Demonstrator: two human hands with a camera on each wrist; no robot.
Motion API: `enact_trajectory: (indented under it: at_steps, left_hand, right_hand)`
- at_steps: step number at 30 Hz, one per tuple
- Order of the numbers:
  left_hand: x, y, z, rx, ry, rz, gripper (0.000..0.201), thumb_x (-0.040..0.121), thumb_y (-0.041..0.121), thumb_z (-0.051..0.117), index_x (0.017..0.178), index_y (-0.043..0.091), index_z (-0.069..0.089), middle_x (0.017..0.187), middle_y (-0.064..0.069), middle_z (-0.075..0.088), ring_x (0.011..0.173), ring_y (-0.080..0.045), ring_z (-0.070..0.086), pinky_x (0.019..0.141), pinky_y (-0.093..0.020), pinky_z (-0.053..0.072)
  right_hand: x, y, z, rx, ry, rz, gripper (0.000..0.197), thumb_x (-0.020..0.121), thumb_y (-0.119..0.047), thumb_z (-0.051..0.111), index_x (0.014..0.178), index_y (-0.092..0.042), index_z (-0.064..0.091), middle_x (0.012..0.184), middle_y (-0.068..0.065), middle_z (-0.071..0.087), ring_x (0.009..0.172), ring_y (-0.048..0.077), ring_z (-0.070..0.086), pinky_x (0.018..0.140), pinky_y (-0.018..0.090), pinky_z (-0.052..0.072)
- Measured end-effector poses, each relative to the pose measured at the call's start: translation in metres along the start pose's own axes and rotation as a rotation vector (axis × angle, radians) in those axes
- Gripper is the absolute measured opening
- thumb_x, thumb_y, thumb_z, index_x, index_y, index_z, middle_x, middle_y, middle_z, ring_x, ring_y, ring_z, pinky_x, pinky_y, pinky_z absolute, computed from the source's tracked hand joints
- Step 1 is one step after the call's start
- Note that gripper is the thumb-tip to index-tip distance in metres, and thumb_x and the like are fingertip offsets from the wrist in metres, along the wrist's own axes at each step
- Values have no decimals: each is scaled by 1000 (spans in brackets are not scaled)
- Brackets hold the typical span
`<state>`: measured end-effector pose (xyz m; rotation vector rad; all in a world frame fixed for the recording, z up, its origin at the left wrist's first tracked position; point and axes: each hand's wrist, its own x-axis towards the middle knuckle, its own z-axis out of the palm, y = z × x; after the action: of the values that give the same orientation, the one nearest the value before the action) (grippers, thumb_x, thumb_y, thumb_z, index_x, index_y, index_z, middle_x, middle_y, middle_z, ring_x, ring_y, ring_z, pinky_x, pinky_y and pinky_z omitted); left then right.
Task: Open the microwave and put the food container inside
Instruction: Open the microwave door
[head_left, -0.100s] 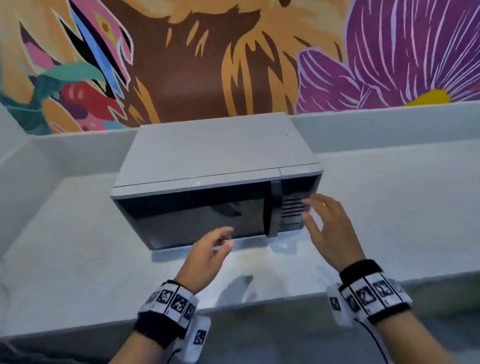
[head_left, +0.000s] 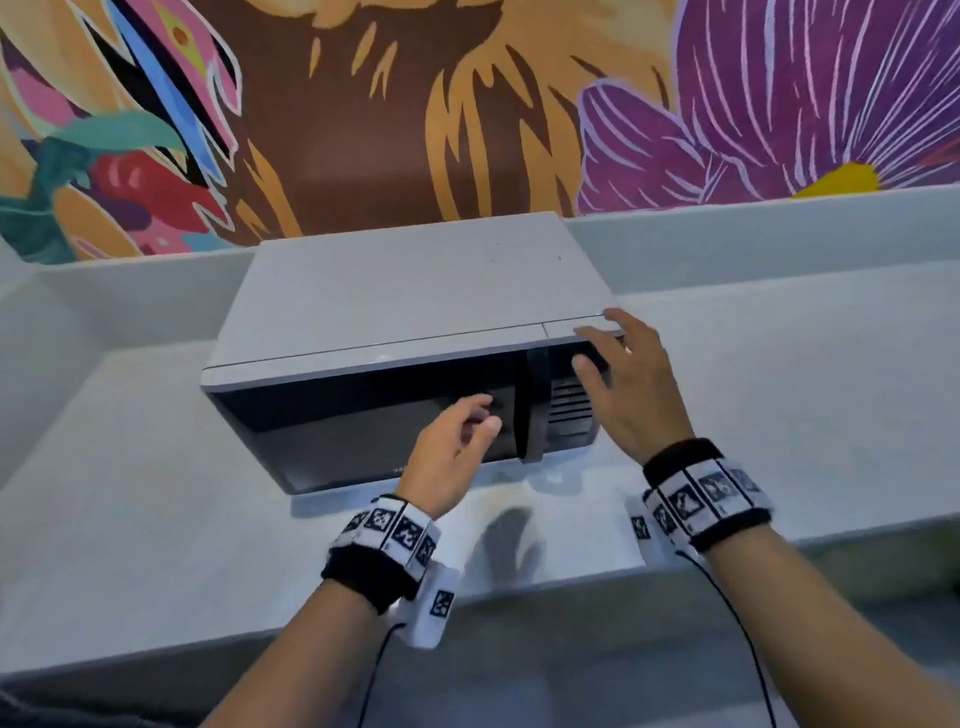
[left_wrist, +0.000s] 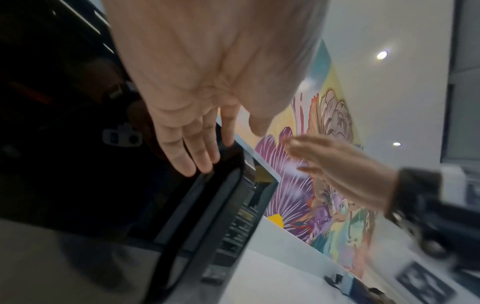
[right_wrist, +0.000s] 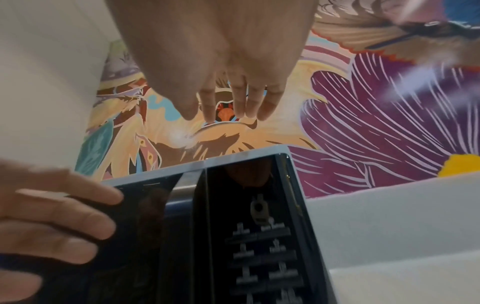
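A grey microwave (head_left: 410, 291) with a dark glass door (head_left: 363, 431) and a vertical black handle (head_left: 534, 405) stands shut on the white counter. My left hand (head_left: 457, 441) hovers with relaxed fingers just in front of the door, left of the handle; its fingertips (left_wrist: 200, 162) reach near the handle (left_wrist: 207, 205). My right hand (head_left: 623, 384) is spread open over the microwave's top right corner and button panel (head_left: 569, 415), fingers (right_wrist: 239, 102) straight and holding nothing. The panel (right_wrist: 259, 246) fills the right wrist view. No food container is in view.
The white counter (head_left: 779, 415) runs left and right of the microwave, with a low white back ledge (head_left: 779, 234) and a raised side wall (head_left: 31, 364) on the left. A colourful floral mural (head_left: 467, 104) covers the wall behind. The counter's front edge (head_left: 156, 654) lies below my wrists.
Both hands have moved up and forward toward the microwave; the right hand now reaches the top right corner, the left hand is in front of the door.
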<state>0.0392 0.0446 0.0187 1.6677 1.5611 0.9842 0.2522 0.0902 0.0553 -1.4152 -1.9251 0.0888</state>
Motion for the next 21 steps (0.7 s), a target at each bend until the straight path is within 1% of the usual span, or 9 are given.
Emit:
enact_trajectory:
  at_steps: [2, 6, 9, 12, 15, 17, 18, 19, 21]
  left_hand:
    - [24, 22, 20, -67, 11, -34, 40, 98, 32, 48, 133, 14, 55, 120, 0, 63, 103, -10, 59, 78, 0, 38]
    - [51, 34, 62, -193, 52, -142, 48, 101, 39, 36, 121, 3, 59, 120, -13, 65, 113, -27, 58, 91, -30, 39]
    - [56, 34, 84, -307, 76, -248, 59, 101, 44, 30, 133, 0, 53, 138, -16, 56, 130, -30, 49, 111, -42, 37]
    - [53, 37, 92, -335, 114, -282, 59, 102, 41, 28, 146, 3, 39, 155, -12, 39, 145, -27, 33, 120, -35, 21]
    - [55, 33, 96, -321, 123, -275, 61, 103, 41, 25, 147, 0, 35, 156, -13, 36, 146, -28, 29, 121, -35, 17]
    - [46, 34, 96, -296, 141, -268, 64, 101, 45, 25, 138, -4, 44, 147, -21, 47, 138, -36, 40, 118, -46, 27]
    - [36, 31, 96, -268, 144, -247, 66, 99, 49, 25, 128, -6, 51, 134, -24, 58, 126, -37, 51, 111, -49, 36]
    - [20, 29, 95, -249, 144, -204, 65, 98, 50, 25, 114, -5, 56, 114, -19, 66, 107, -31, 60, 99, -47, 44]
    - [-22, 26, 87, -266, 88, -130, 60, 96, 52, 26, 86, 0, 54, 78, -7, 58, 72, -17, 54, 76, -34, 44]
  right_hand:
    - [33, -3, 4, -64, -29, -12, 37, 94, -31, 47, 128, -19, 58, 145, 15, 45, 132, 32, 40, 109, 46, 31]
    - [55, 13, 22, -203, -315, 84, 47, 99, -43, 24, 142, -31, 40, 158, 11, 27, 146, 27, 18, 119, 49, 9]
    - [54, 20, 31, -181, -353, 116, 47, 99, -44, 20, 144, -38, 33, 161, 5, 21, 149, 24, 9, 120, 52, 4]
    - [52, 21, 32, -183, -314, 98, 47, 99, -45, 20, 144, -39, 33, 160, 3, 22, 149, 23, 9, 120, 50, 5]
    - [52, 22, 32, -178, -318, 84, 47, 99, -45, 20, 144, -39, 34, 160, 4, 23, 148, 23, 11, 120, 49, 8]
    - [52, 25, 34, -172, -301, 78, 47, 99, -45, 20, 143, -39, 34, 160, 4, 24, 148, 24, 11, 119, 49, 9]
    - [52, 26, 34, -168, -290, 74, 47, 99, -45, 20, 143, -39, 35, 159, 4, 24, 148, 24, 12, 119, 49, 10]
    - [52, 27, 35, -165, -277, 68, 47, 99, -45, 20, 143, -39, 35, 159, 4, 25, 148, 24, 12, 119, 49, 10]
    - [50, 28, 39, -179, -255, 41, 47, 99, -44, 20, 142, -39, 36, 158, 4, 27, 147, 25, 14, 118, 50, 12]
